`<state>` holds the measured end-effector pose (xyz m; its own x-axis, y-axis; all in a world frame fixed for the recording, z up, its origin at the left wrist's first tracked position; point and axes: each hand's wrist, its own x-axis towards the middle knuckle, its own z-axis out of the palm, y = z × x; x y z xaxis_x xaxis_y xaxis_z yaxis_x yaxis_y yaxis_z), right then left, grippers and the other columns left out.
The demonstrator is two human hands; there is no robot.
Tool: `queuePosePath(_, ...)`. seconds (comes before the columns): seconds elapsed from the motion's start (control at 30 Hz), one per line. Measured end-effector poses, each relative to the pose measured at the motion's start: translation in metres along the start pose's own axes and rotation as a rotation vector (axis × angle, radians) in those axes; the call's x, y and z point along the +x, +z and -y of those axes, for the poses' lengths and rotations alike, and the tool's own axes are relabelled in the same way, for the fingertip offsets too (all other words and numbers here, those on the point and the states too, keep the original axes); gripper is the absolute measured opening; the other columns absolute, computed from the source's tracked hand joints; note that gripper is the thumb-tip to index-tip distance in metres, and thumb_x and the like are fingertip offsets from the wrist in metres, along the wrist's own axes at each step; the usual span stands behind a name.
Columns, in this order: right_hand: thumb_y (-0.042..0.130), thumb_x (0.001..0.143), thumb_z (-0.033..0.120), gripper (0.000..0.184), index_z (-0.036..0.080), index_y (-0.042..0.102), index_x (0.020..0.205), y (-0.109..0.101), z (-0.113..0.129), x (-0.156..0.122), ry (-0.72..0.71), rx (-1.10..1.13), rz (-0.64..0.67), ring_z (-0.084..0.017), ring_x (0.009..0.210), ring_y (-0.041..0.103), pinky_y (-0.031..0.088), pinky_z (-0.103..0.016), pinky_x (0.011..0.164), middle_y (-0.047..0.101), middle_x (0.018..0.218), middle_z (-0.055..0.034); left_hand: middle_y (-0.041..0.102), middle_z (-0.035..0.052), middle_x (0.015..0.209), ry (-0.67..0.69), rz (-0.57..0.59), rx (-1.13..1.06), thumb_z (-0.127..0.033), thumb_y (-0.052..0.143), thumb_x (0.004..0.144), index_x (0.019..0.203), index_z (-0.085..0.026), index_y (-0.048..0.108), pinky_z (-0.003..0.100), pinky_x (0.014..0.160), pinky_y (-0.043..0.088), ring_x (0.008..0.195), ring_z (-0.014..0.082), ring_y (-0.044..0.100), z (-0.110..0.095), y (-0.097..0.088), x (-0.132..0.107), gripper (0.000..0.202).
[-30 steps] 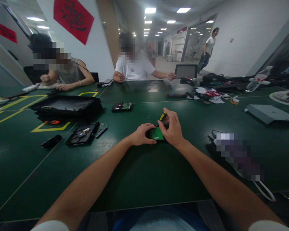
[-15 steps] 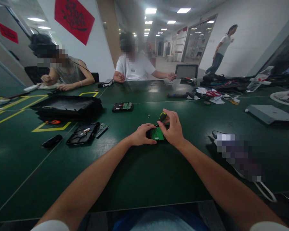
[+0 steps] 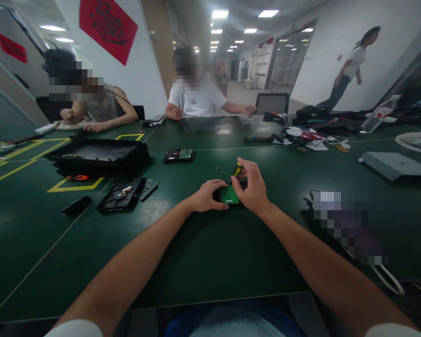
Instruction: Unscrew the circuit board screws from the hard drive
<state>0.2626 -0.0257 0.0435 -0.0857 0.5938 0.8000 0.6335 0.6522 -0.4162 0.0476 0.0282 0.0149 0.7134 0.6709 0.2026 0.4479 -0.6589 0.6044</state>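
Observation:
A hard drive [image 3: 228, 195] lies on the green table in front of me, its green circuit board facing up. My left hand [image 3: 209, 195] grips it by the left end, thumb on the near edge and fingers on the far edge. In my right hand [image 3: 251, 186] is a screwdriver [image 3: 237, 169] with a yellow and dark handle, held upright over the drive's right part. My fingers hide its tip. Several tiny screws [image 3: 217, 169] lie on the table just beyond the drive.
To the left lie an opened hard drive [image 3: 122, 195], a loose circuit board [image 3: 149, 190], a black object [image 3: 76, 205] and a stack of black trays [image 3: 98, 154]. Another drive [image 3: 178, 155] sits further back. At right are a pouch-like item [image 3: 349, 229] and a grey box [image 3: 396, 166]. Two people sit opposite.
The screwdriver handle has turned slightly and stands more upright in my right hand. My left hand stays on the hard drive. A person in the background has walked to the right.

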Motion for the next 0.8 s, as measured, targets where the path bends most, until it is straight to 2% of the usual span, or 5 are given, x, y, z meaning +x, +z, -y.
queuePosePath(0.1, 0.057, 0.096, 0.021, 0.063, 0.034, 0.036, 0.154, 0.0, 0.001, 0.0006, 0.001, 0.012, 0.012, -0.025, 0.105, 0.065, 0.063, -0.048, 0.09, 0.05, 0.139, -0.0121, 0.053, 0.0126, 0.15, -0.003, 0.005, -0.005, -0.054, 0.088, 0.068, 0.143, -0.026, 0.056, 0.055, 0.121, 0.033, 0.141, 0.0369, 0.047, 0.0009, -0.0003, 0.0002, 0.086)
queuePosePath(0.3, 0.062, 0.094, 0.024, 0.064, 0.035, 0.038, 0.152, -0.0012, 0.0013, 0.0015, -0.005, -0.014, -0.011, -0.022, 0.093, 0.065, 0.065, -0.045, 0.08, 0.051, 0.132, -0.0113, 0.053, 0.0124, 0.151, -0.004, -0.001, -0.012, -0.052, 0.089, 0.067, 0.143, -0.027, 0.057, 0.056, 0.12, 0.034, 0.139, 0.0378, 0.048, 0.0, -0.0008, 0.0, 0.086)
queuePosePath(0.47, 0.056, 0.096, 0.02, 0.067, 0.035, 0.031, 0.157, -0.0011, 0.0012, 0.0005, -0.004, 0.012, 0.027, -0.024, 0.104, 0.065, 0.064, -0.048, 0.09, 0.047, 0.141, -0.0122, 0.053, 0.012, 0.15, -0.011, 0.002, -0.018, -0.053, 0.088, 0.067, 0.142, -0.027, 0.057, 0.056, 0.121, 0.034, 0.14, 0.0372, 0.047, -0.0019, -0.0014, -0.0007, 0.085)
queuePosePath(0.67, 0.061, 0.094, 0.023, 0.066, 0.035, 0.036, 0.154, -0.0006, 0.0003, 0.0001, 0.012, -0.012, 0.007, -0.023, 0.097, 0.064, 0.065, -0.044, 0.081, 0.049, 0.134, -0.0118, 0.053, 0.0132, 0.15, 0.012, 0.001, 0.0, -0.052, 0.088, 0.068, 0.142, -0.025, 0.057, 0.054, 0.12, 0.035, 0.139, 0.0365, 0.048, -0.0027, -0.0015, -0.0001, 0.085)
queuePosePath(0.8, 0.059, 0.095, 0.022, 0.066, 0.036, 0.034, 0.155, 0.0006, 0.0005, -0.0002, 0.013, 0.005, 0.009, -0.025, 0.104, 0.064, 0.065, -0.046, 0.087, 0.048, 0.139, -0.012, 0.054, 0.0121, 0.15, -0.001, 0.003, -0.01, -0.052, 0.088, 0.067, 0.142, -0.027, 0.057, 0.056, 0.12, 0.034, 0.139, 0.0369, 0.048, -0.0022, -0.0013, 0.0002, 0.085)
